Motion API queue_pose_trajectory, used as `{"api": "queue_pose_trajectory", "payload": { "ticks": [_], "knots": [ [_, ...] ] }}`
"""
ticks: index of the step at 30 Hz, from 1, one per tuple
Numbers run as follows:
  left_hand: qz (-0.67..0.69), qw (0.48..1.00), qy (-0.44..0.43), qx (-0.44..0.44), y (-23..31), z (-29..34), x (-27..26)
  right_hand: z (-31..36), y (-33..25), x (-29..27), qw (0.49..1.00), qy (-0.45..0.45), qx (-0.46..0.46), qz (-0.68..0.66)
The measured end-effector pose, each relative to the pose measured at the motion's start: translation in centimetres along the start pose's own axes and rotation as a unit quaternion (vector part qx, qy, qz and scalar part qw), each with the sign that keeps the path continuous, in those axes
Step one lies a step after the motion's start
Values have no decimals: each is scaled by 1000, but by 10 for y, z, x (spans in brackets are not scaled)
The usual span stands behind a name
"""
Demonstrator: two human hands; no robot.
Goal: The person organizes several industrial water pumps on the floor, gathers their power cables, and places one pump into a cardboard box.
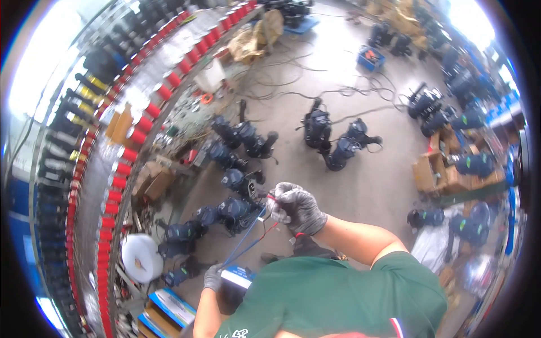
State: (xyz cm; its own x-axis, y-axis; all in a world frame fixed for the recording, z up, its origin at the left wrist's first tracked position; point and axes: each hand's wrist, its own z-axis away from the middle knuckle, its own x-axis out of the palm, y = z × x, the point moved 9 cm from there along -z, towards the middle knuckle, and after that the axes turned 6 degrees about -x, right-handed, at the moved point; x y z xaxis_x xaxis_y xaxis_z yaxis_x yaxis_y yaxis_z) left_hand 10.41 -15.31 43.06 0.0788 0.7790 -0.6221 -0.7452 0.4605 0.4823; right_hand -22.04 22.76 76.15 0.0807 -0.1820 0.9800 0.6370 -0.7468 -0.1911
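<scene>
Both my hands wear grey work gloves. My right hand (297, 209) is raised in front of my body, its fingers curled tightly round the upper ends of thin electrical wires; a bit of red shows at the fingertips. From there the blue wires (246, 237) run down and left toward my left hand (213, 278), where the fingers look closed on them. A red wire (269, 232) loops below my right hand. Beside my left hand is a blue and white box (239, 276). What lies inside my right fist is hidden.
Dark blue pumps (234, 208) stand in a row on the floor to the left, with more pumps (345, 145) ahead. A long rack of red cylinders (137, 135) curves along the left. Cables (360, 93) lie across the floor. Open cardboard boxes (426, 173) stand at right.
</scene>
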Motion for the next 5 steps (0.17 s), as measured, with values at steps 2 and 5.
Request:
{"api": "queue_pose_trajectory", "payload": {
  "ticks": [2, 5],
  "knots": [
    [-47, 992, 121, 11, -33, 58, -16, -6, 39, 2, 997, 0, 78, 19],
    [-114, 973, 150, -132, -21, 162, -24, -1, 118, 16, 972, 2, 196, 127]
  ]
}}
